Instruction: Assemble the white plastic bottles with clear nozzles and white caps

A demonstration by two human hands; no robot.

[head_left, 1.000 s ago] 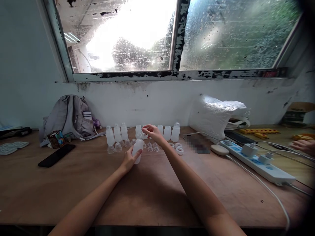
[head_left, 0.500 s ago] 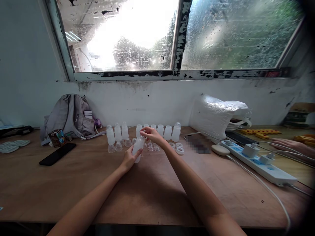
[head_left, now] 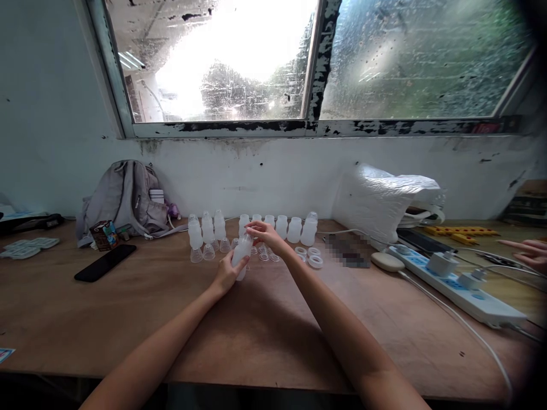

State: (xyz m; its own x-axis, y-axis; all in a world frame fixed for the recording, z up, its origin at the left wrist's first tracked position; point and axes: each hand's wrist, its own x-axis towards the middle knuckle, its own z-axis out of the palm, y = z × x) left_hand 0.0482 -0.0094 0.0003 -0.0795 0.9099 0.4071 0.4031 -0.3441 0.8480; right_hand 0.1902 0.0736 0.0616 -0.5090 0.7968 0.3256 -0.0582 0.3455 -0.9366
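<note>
Shifted since the earlier frame: a co-worker's hand [head_left: 530,250] at the far right edge, drawn back a little, fingers now spread near the yellow parts [head_left: 457,230]; also the whole view, turned slightly leftward.

At far left, pale tray pieces [head_left: 32,246] flat on the wooden table [head_left: 128,330], contents too small to tell. Next, a grey backpack [head_left: 122,199] against the wall, white boxes [head_left: 156,196] showing at its side; in front, a small printed carton [head_left: 104,235] and a dark phone [head_left: 105,263]. Then three capped bottles [head_left: 207,229], frosted and upright under clear tops, with clear domed pieces [head_left: 196,254] loose on the table before them.

Around the middle, left hand [head_left: 228,270] with thumb and fingers wrapped round a frosted bottle [head_left: 242,254], held above the table and tilted, upper end to the right. At that end, right hand [head_left: 264,232], thumb and fingertips drawn together on the clear top [head_left: 247,236], hardly any gap visible. Impossible to tell whether anything inside.

Behind and to the right, uncapped bottles [head_left: 294,230] in a row, some partly hidden, contents not visible; at the row's end, one capped. In front, small clear pieces [head_left: 264,256] and pale rings [head_left: 315,261]. Farther right, a silvery padded bag [head_left: 384,199], a rounded cream pad [head_left: 387,262] and a power strip [head_left: 457,290] bearing two white plugs.
</note>
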